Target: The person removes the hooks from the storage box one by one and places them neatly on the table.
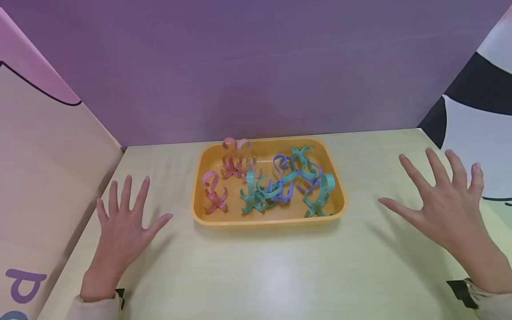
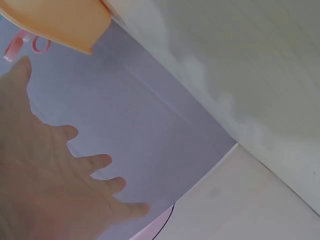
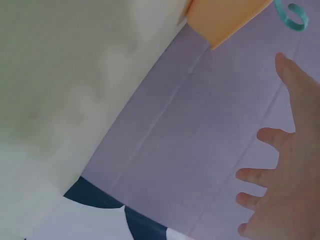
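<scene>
An orange-yellow tray (image 1: 264, 222) stands on the table between my hands. In it lie several curly plastic pieces with curved prongs at one end and a hooked strip at the other: pink ones (image 1: 216, 201) at the left, teal ones (image 1: 320, 200) and purple ones (image 1: 282, 191) at the middle and right. My left hand (image 1: 122, 231) is spread with straight fingers, left of the tray and touching nothing. To the right of the tray, my right hand (image 1: 452, 209) is spread too, holding nothing. Both wrist views show a tray corner (image 2: 75, 30) beyond the thumb.
The pale table (image 1: 240, 271) meets a purple wall (image 1: 256, 71) behind the tray. A cream side panel (image 1: 48, 155) with printed shapes rises at the left. At the right stands a black and white patterned panel (image 1: 480, 133). Dark straps (image 1: 462, 293) show at the wrists.
</scene>
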